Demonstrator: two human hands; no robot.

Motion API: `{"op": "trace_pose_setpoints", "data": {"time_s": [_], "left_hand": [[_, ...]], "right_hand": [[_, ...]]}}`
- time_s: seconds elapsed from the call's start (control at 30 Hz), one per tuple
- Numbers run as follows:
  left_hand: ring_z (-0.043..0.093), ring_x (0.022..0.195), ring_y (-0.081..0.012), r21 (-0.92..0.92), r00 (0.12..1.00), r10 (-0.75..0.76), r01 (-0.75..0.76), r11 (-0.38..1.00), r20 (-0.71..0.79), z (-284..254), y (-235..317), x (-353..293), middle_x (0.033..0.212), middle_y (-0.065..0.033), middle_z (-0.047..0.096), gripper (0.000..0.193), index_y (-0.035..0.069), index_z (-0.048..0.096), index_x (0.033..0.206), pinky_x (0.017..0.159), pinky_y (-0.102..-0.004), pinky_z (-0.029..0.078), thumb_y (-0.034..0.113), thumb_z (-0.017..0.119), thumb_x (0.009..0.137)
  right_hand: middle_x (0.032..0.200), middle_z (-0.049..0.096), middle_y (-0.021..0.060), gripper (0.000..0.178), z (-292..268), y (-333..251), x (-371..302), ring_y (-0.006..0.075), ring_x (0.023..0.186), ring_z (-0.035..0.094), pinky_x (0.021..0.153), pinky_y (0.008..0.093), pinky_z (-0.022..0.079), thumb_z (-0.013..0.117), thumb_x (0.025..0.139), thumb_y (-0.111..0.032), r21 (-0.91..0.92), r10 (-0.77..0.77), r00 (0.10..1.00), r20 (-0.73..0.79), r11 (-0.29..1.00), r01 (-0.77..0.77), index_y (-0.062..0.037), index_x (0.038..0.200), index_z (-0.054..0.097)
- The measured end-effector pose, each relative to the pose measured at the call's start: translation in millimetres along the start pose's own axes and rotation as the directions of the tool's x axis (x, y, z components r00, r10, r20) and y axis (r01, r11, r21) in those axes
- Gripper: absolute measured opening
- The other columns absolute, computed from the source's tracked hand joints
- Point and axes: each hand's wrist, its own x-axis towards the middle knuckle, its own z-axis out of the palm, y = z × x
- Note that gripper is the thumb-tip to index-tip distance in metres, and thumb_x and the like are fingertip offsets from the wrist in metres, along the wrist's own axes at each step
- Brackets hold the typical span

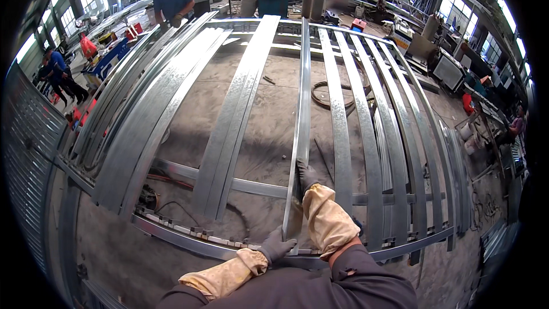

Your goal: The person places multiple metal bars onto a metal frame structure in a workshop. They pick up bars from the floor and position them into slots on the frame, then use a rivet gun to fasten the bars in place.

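A long, narrow strip of folded silver metal runs from top centre of the frame to lower centre, across a wide steel frame with a gray front rail. The person's left hand, in a dark gray glove, grips the strip's near end at lower centre. The right hand, gloved alike, clasps its right edge a little higher. Flat silver metal strips lie side by side to the right; a broader silver metal pair lies to the left. The step in hand looks like positioning the strip, which appears turned partly on edge. Whether its far end rests on the frame is hard to tell through the fisheye distortion. The next move likely calls for both hands turning together, keeping the far end clear of its neighbours.
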Motion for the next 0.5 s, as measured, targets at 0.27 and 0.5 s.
{"op": "trace_pose_setpoints", "data": {"time_s": [0.27,0.5], "left_hand": [[0.065,0.08,-0.0169,0.009,0.99,0.141,-0.141,0.99,0.029,34.7,-9.3,19.3,0.099,-0.01,0.07,0.05,0.001,0.054,0.131,0.074,-0.0339,0.053,0.018,0.071,0.088],[0.066,0.103,-0.0259,-0.008,0.998,0.064,-0.064,0.998,0.022,52.1,-43.3,16.7,0.114,-0.0181,0.069,0.053,-0.002,0.054,0.13,0.092,-0.0381,0.051,0.02,0.076,0.087]], "right_hand": [[0.088,0.071,0.0077,0.074,-44.1,-12.7,-0.5,0.0148,0.072,0.061,0.066,0.0324,0.05,0.075,0.082,-0.063,-0.1,0.058,0.998,-0.016,0.993,-0.059,0.006,0.107,0.07],[0.086,0.072,0.0099,0.073,-50.7,-5.0,-16.4,0.016,0.075,0.064,0.069,0.0343,0.051,0.075,0.081,-0.064,-0.109,0.052,0.999,-0.014,0.993,-0.053,0.0051,0.103,0.072]]}}
